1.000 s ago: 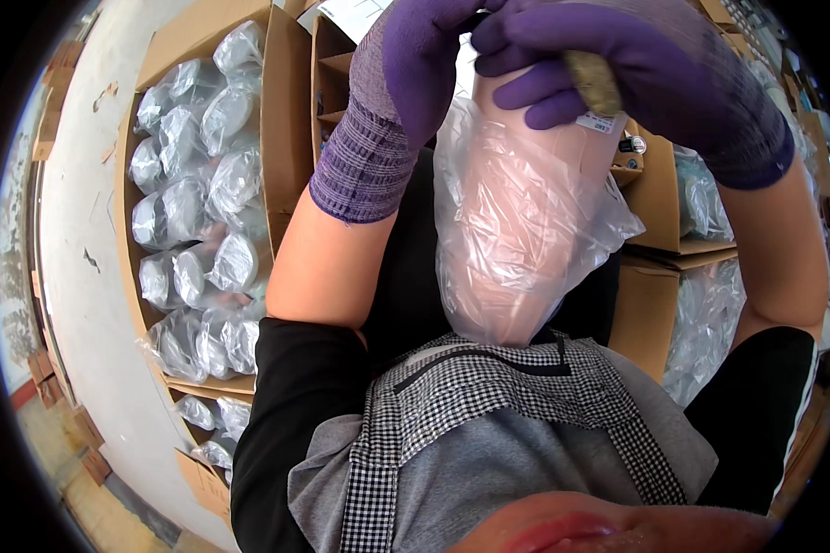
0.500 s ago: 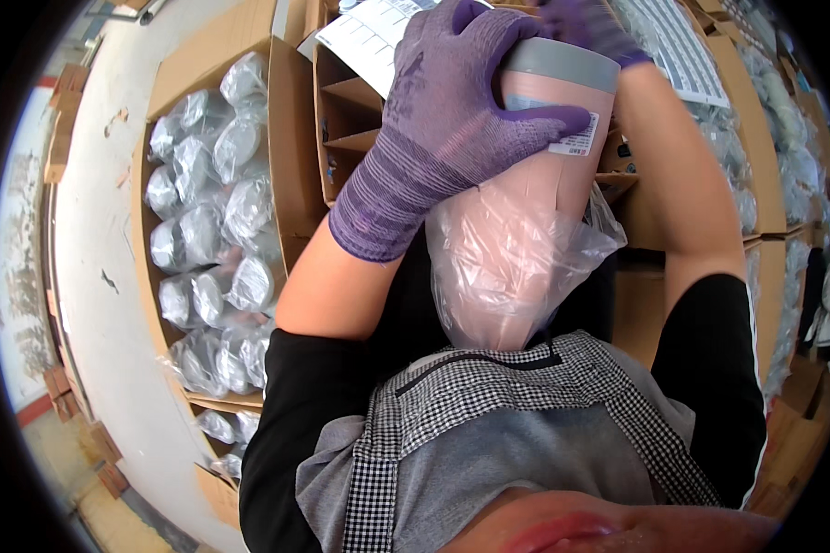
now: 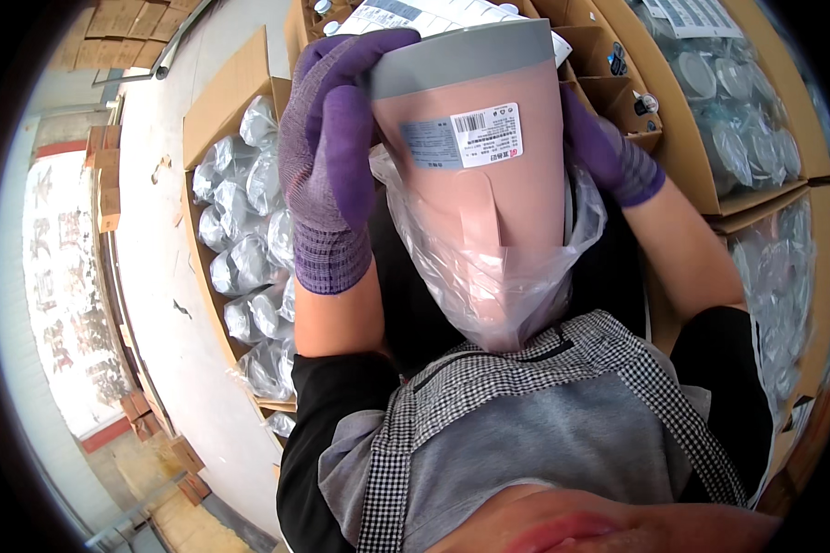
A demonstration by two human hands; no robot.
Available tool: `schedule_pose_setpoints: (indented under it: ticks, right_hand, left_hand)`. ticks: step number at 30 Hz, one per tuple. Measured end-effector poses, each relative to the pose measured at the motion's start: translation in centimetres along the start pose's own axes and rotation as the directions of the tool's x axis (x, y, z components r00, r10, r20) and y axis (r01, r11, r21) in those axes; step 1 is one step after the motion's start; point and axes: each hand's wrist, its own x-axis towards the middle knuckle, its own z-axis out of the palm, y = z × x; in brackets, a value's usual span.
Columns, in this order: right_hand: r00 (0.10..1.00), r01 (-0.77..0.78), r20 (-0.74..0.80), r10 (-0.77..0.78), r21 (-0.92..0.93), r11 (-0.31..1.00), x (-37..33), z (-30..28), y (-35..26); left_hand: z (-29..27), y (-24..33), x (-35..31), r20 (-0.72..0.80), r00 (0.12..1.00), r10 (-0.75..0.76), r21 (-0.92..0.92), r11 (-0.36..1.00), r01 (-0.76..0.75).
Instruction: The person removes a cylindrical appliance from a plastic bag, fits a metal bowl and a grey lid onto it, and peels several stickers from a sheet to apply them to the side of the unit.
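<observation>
A pink, jug-shaped container (image 3: 526, 198) with a grey band at its wide end is held up in front of my chest. It carries a white and grey label and a raised, strap-like strip below that. A clear plastic bag (image 3: 415, 244) covers its lower part and is bunched loosely around the sides. My left hand (image 3: 332, 138), in a purple glove, grips the wide end from the left, its fingertips over the grey band. On the right side, my right hand (image 3: 609, 152), also gloved, presses against the container; its fingertips are hidden behind it.
To the left stands an open carton (image 3: 214, 300) packed with bagged items. Ahead, a divided carton (image 3: 599, 41) has printed sheets (image 3: 433, 17) over it. Larger cartons (image 3: 692, 138) of bagged goods stand at the right. Brown boxes (image 3: 124, 32) are stacked at the far left.
The container has turned so its label faces me and has tilted up. My left hand has shifted to its left side. My right hand has come down from the top to its right side.
</observation>
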Motion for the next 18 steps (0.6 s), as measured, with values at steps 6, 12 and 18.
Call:
schedule_pose_setpoints:
  ticks: [6,12,18]
  right_hand:
    - [0.992,0.097,0.069,-0.103,0.083,0.992,-6.6,5.0,-0.5]
    - [0.690,0.659,0.269,-0.672,-0.617,0.430,-8.5,12.0,-1.7]
    - [0.408,0.730,-0.151,-0.900,-0.539,0.421,-8.6,20.9,-9.5]
  left_hand:
    - [-1.9,0.3,-8.3,0.034,0.983,-0.181,-0.163,0.969,0.184]
    - [-0.1,2.9,-13.6,-0.029,0.961,-0.274,-0.651,0.735,0.190]
    - [1.6,10.4,-5.1,-0.445,0.893,0.075,-0.282,0.934,-0.219]
